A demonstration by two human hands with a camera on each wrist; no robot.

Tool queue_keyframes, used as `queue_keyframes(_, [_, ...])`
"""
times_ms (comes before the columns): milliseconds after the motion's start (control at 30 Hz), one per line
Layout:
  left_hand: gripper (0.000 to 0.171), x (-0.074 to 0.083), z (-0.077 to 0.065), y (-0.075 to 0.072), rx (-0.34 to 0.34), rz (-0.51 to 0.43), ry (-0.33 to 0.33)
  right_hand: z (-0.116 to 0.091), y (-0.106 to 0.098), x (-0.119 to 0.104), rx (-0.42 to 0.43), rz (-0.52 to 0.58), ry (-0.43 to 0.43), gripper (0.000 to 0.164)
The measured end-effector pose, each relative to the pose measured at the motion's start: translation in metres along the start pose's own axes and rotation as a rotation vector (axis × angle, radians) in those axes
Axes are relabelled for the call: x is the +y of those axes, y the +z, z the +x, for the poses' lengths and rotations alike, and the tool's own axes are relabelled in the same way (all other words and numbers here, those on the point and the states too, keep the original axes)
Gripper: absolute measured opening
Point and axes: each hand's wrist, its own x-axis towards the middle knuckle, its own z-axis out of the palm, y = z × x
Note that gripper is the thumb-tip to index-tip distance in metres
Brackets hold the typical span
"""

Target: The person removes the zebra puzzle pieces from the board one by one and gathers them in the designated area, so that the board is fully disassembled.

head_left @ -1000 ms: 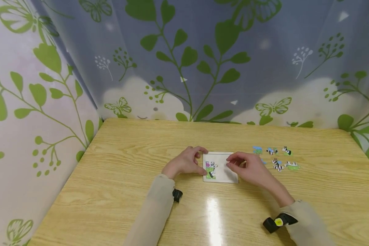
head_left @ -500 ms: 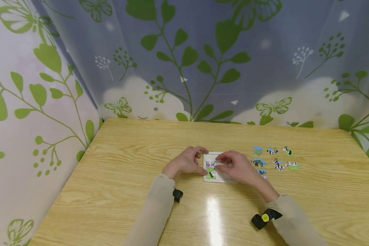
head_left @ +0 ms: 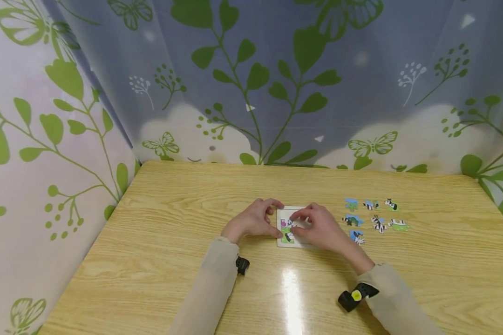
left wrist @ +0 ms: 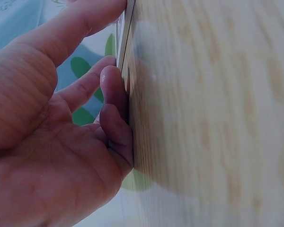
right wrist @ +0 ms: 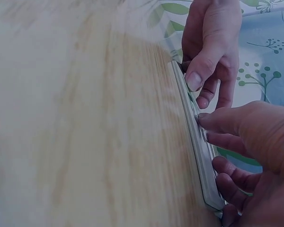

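Observation:
A small white puzzle tray (head_left: 295, 208) lies flat on the table, with panda-printed puzzle pieces (head_left: 287, 236) at its left side. My left hand (head_left: 253, 219) holds the tray's left edge between the thumb and index finger; the other fingers curl beside it, as the left wrist view shows. Over the tray, my right hand (head_left: 320, 228) pinches at a panda puzzle piece (head_left: 290, 224) with thumb and index finger, and it covers the tray's right part. Seen low from the right wrist, the tray (right wrist: 196, 146) has both hands at its top side; the pinched piece is mostly hidden there.
Several loose puzzle pieces lie right of the tray, including a zebra piece (head_left: 378, 224), a green-and-white striped one (head_left: 399, 225) and a blue one (head_left: 356, 236). The wooden table (head_left: 184, 195) meets a leaf-patterned cloth (head_left: 276, 116) at the back.
My right hand has moved left across the tray to the panda pieces, uncovering loose pieces on the right. My left hand has stayed at the tray's left edge.

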Motion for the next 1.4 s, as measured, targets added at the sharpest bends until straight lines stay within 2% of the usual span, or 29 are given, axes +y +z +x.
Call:
queue_keyframes(267, [0.073, -0.001, 0.001, 0.000, 0.003, 0.000, -0.008, 0.001, 0.003, 0.001, 0.018, 0.029, 0.021, 0.017])
queue_keyframes(567, [0.074, -0.001, 0.001, 0.000, 0.009, -0.007, -0.018, 0.001, 0.002, 0.001, -0.005, 0.187, 0.084, 0.013])
queue_keyframes(867, [0.074, -0.001, 0.001, 0.002, 0.010, -0.007, -0.017, 0.002, 0.001, -0.004, -0.007, 0.209, 0.157, 0.013])
queue_keyframes(1200, [0.074, -0.001, 0.001, 0.002, 0.005, -0.008, -0.015, -0.003, -0.008, -0.002, -0.016, 0.298, 0.227, 0.014])
queue_keyframes(1400, [0.075, -0.003, 0.002, 0.000, -0.013, 0.014, 0.001, -0.011, -0.021, 0.001, 0.010, 0.347, 0.210, 0.016])
